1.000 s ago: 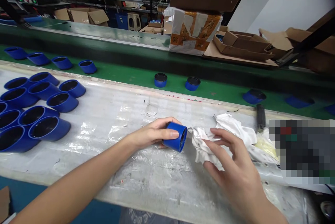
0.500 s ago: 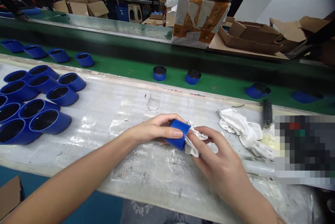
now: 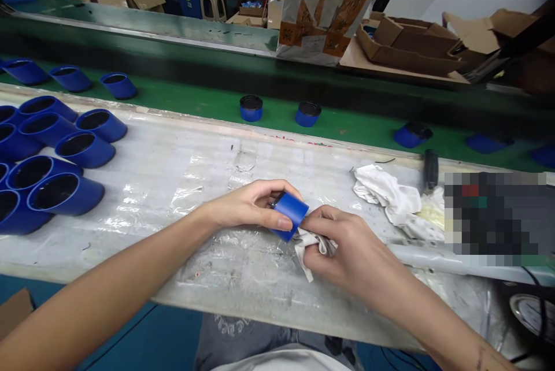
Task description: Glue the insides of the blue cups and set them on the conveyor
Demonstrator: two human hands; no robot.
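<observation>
My left hand (image 3: pixel 255 209) is wrapped round a short blue cylinder (image 3: pixel 291 212) with a black end, holding it tilted above the plastic-covered bench. The thumb presses on its near side. My right hand (image 3: pixel 342 238) is closed on a crumpled white cloth (image 3: pixel 314 244) and its fingertips are at the right-hand end of the cylinder. Part of the cloth hangs down below the fingers. Whether the fingers reach inside the cylinder is hidden from me.
Several blue cylinders (image 3: pixel 65 192) stand at the left of the bench (image 3: pixel 173 157); more stand on the green belt (image 3: pixel 195 99). To the right lie a white rag (image 3: pixel 385 192), a black-handled tool (image 3: pixel 430 169) and a pale bar (image 3: pixel 437 258). A taped box (image 3: pixel 321 18) stands behind.
My right hand has turned and drawn its fingers together at the cylinder's end, and the cloth now hangs lower. My left hand keeps its hold. The whole view has shifted slightly.
</observation>
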